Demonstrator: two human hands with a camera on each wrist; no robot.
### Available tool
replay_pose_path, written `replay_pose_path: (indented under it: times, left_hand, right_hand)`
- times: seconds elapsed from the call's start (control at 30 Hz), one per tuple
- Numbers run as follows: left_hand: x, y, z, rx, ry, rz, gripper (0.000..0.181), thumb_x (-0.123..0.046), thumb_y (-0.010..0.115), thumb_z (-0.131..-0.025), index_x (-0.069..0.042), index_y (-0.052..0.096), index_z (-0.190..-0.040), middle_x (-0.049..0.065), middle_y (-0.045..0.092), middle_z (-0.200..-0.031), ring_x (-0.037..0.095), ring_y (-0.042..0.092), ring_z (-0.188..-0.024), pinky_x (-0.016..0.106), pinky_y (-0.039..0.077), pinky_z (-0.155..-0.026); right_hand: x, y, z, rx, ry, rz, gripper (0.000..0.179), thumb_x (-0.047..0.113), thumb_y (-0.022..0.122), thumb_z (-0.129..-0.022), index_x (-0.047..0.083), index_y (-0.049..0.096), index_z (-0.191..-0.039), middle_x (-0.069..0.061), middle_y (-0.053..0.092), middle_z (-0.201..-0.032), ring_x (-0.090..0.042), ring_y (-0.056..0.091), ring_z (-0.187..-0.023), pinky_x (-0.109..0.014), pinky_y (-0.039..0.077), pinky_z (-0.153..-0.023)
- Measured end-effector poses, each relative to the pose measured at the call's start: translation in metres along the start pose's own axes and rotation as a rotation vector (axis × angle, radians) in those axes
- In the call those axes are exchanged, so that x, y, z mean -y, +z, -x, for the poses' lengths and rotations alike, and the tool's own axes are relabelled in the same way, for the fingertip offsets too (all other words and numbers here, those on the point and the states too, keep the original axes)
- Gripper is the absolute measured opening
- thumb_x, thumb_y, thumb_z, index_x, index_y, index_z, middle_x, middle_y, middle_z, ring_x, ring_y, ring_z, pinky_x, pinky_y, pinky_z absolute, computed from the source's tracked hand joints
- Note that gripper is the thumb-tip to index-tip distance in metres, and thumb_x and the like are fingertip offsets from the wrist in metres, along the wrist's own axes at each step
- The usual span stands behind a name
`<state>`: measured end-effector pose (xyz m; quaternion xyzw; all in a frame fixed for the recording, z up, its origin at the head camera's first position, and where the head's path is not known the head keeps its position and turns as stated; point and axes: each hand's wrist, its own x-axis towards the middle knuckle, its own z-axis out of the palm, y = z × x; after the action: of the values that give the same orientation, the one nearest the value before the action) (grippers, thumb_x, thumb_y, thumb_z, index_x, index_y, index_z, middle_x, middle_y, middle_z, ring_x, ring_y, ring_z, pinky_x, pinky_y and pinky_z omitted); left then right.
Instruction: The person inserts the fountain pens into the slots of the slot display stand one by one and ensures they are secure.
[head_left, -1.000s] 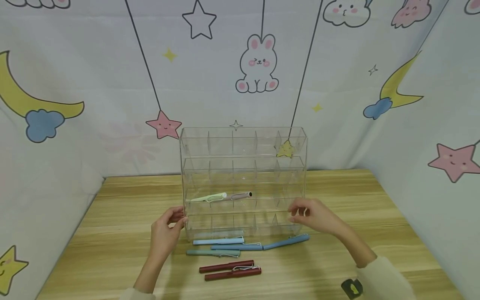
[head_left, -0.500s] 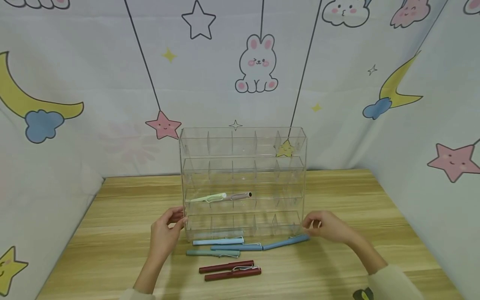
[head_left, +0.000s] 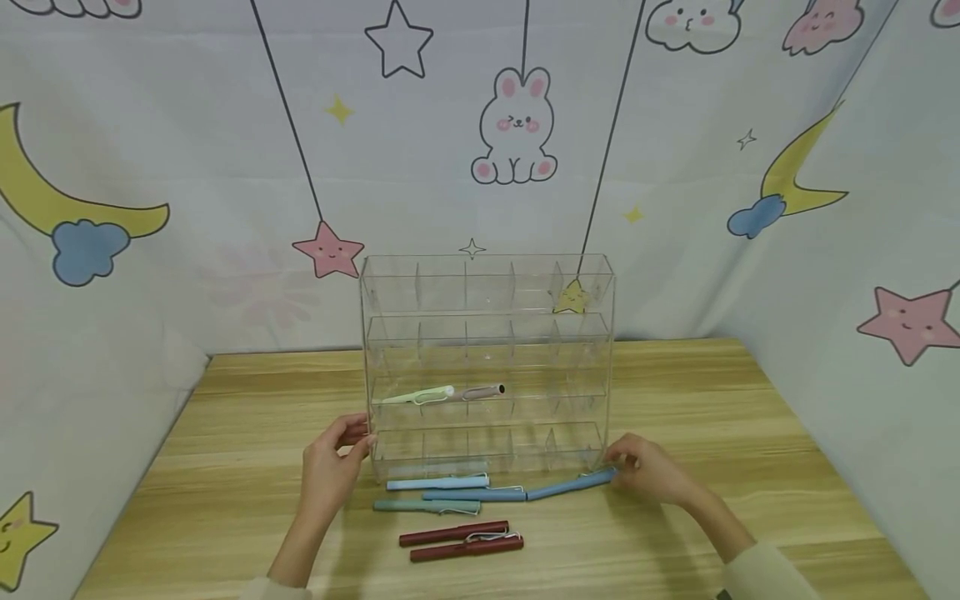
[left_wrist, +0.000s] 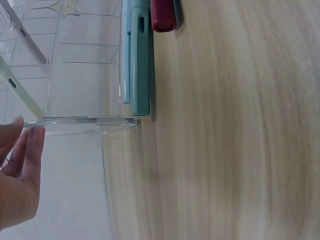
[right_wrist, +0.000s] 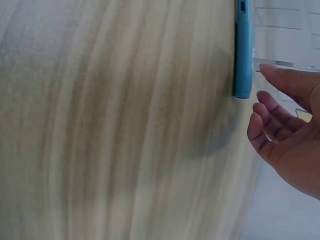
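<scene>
A clear acrylic pen rack (head_left: 487,325) with tiered compartments stands mid-table. My left hand (head_left: 330,462) pinches its left side panel; in the left wrist view the thumb (left_wrist: 11,131) and fingers lie on either side of that panel. My right hand (head_left: 648,471) is by the rack's lower right corner, near the end of a blue pen (right_wrist: 243,55). Its fingers are loosely bent and apart from the thumb, which lies at the right panel's edge; I cannot tell if it touches. A pale green pen (head_left: 416,396) and a grey-brown pen (head_left: 480,392) lie in the rack.
Before the rack lie a light blue pen (head_left: 437,482), another blue pen (head_left: 474,495), a green pen (head_left: 426,506) and two dark red pens (head_left: 465,547). Printed cloth (head_left: 420,175) hangs behind and beside the wooden table (head_left: 247,467).
My right hand has moved right and down, from the front of the lowest right compartment to beside the rack's corner. The left hand and the pens have stayed in place.
</scene>
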<state>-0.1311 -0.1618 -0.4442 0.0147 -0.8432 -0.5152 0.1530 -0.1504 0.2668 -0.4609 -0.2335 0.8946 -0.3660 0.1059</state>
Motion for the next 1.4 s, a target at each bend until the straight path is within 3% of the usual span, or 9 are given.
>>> replay_pose_path:
  times: [0.27,0.5,0.93,1.4]
  left_hand:
    - [0.0,0.0,0.0,0.005,-0.011,0.01,0.024,0.004,0.065,-0.082,0.004,0.061,-0.105,0.018,0.064,-0.094,0.029,0.062,-0.085,0.019,0.053,-0.066]
    - [-0.001,0.0,0.0,0.007,-0.016,0.014,0.024,0.005,0.064,-0.082,0.005,0.061,-0.105,0.018,0.063,-0.094,0.029,0.062,-0.085,0.018,0.053,-0.066]
    - [0.0,0.001,0.0,-0.002,0.007,0.022,0.023,0.007,0.064,-0.081,0.006,0.061,-0.104,0.019,0.063,-0.092,0.029,0.062,-0.083,0.018,0.053,-0.064]
    - [0.001,0.0,-0.001,0.011,0.003,0.02,0.024,0.006,0.064,-0.081,0.006,0.06,-0.105,0.019,0.063,-0.092,0.03,0.062,-0.084,0.021,0.054,-0.066]
  right_hand:
    - [-0.009,0.014,0.0,-0.032,0.023,0.003,0.02,-0.006,0.068,-0.074,-0.001,0.063,-0.093,-0.007,0.053,-0.091,-0.018,0.048,-0.08,-0.022,0.046,-0.066]
    - [-0.011,0.018,0.002,-0.032,0.049,0.014,0.022,-0.006,0.067,-0.073,0.001,0.063,-0.094,-0.003,0.051,-0.089,-0.013,0.041,-0.072,-0.021,0.04,-0.059]
    - [-0.018,0.021,0.006,-0.026,0.011,-0.014,0.023,-0.008,0.065,-0.074,0.002,0.063,-0.094,-0.001,0.05,-0.084,-0.01,0.039,-0.069,-0.02,0.038,-0.057]
    - [-0.021,0.019,0.011,-0.034,-0.048,-0.026,0.021,-0.004,0.067,-0.074,0.004,0.064,-0.093,0.002,0.054,-0.087,-0.009,0.046,-0.073,-0.021,0.042,-0.061]
